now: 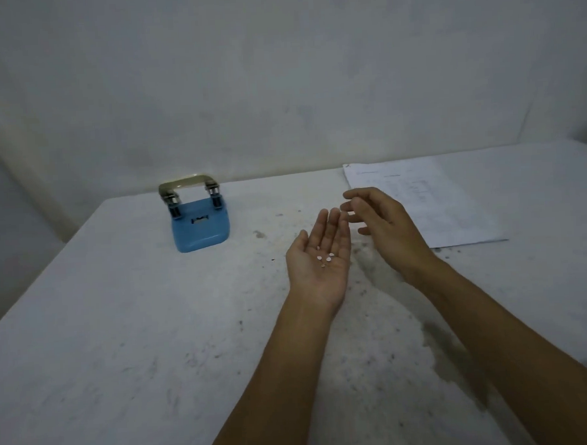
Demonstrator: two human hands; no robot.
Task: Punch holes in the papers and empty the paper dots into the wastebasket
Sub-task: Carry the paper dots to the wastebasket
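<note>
My left hand [313, 275] lies palm up over the middle of the table, fingers straight, with several small white paper dots [324, 258] resting in the palm. Just to its right hovers my right hand [385, 224], palm down with loosely spread fingers near the left fingertips and nothing in it. A blue hole punch [200, 229] with a brass-coloured lever stands at the back left, its lever up. A stack of printed white papers [434, 201] lies flat at the back right, partly behind my right hand. No wastebasket is in view.
The white table [121, 333] is stained and speckled with dark marks. Its left edge runs diagonally toward the back corner. A plain grey-white wall [277, 70] stands right behind the table.
</note>
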